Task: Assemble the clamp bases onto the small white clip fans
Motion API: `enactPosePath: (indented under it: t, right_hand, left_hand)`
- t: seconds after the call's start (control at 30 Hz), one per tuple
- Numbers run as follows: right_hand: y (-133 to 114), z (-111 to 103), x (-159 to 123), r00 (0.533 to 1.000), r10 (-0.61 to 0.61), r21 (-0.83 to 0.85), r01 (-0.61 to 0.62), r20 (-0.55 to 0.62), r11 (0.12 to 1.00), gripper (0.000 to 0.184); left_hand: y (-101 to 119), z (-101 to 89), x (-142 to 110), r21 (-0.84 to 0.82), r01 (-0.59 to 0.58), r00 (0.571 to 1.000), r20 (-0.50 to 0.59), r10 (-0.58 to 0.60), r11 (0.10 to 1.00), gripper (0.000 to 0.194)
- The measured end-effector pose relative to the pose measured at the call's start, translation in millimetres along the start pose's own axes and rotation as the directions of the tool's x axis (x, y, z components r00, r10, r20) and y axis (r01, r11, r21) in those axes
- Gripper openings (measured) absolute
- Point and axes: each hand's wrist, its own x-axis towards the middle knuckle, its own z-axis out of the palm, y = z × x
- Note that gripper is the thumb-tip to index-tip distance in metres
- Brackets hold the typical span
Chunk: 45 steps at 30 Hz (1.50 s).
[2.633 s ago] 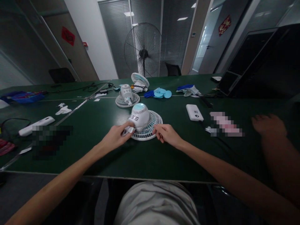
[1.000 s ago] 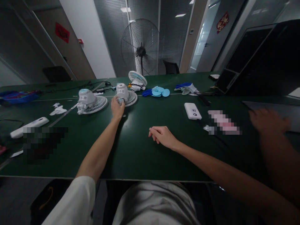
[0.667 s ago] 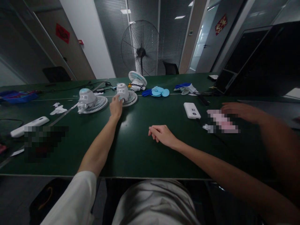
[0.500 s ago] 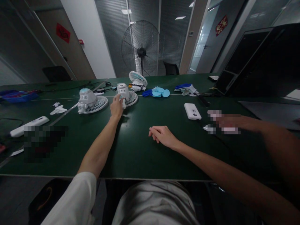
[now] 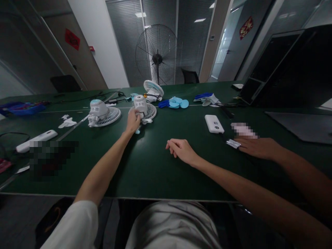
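My left hand (image 5: 133, 121) reaches forward with its fingers closed on the near side of a small white fan (image 5: 140, 103). That fan lies face down on its round grille, slightly lifted or tilted as far as I can tell. To its left a second white fan (image 5: 99, 110) with a light blue cap rests face down. Behind stands a third fan (image 5: 153, 90) with its grille raised. My right hand (image 5: 181, 150) rests on the green table (image 5: 155, 169), its fingers curled in, with nothing visible in them.
Light blue fan blades (image 5: 178, 102) and gloves (image 5: 209, 98) lie beyond. A white power bank (image 5: 214, 123) with a cable is at right, near another person's hand (image 5: 259, 148). A dark monitor (image 5: 290, 69) stands far right; a white bar (image 5: 36, 141) lies left.
The light-blue-capped fan went from in front of me to the left. My left hand reached to the other fan, which has now shifted nearer. The other person's hand moved left beside the power bank cable.
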Motion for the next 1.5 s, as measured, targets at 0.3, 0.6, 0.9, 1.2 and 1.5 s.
enactPosePath:
  t: [0.3,0.6,0.9,1.2,1.5]
  right_hand:
    - [2.8,-0.5,-1.6,0.937,-0.298,-0.527,0.162,-0.184,0.834,0.023]
    - [-1.5,2.1,-11.1,0.912,-0.396,-0.690,0.219,-0.107,0.690,0.011]
    - [-5.0,1.4,-13.4,0.896,-0.414,-0.666,0.211,-0.160,0.715,0.015]
    - [5.5,4.8,-14.7,0.881,-0.460,-0.500,0.350,-0.113,0.792,0.026]
    - [5.9,7.1,-14.3,0.857,-0.513,-0.415,0.449,-0.051,0.791,0.024]
  left_hand:
    - [99.0,-4.3,-86.7,-0.326,-0.122,0.963,0.192,0.192,0.937,0.019]
    - [152.2,-24.4,-115.2,-0.487,-0.133,0.898,0.309,0.313,0.863,0.028]
    - [118.0,-72.6,-101.5,-0.217,-0.273,0.712,0.609,0.349,0.937,0.037]
    - [137.5,-68.4,-119.3,-0.484,-0.189,0.822,0.398,0.408,0.854,0.036]
    - [150.4,-49.8,-137.6,-0.621,-0.160,0.823,0.346,0.451,0.768,0.040]
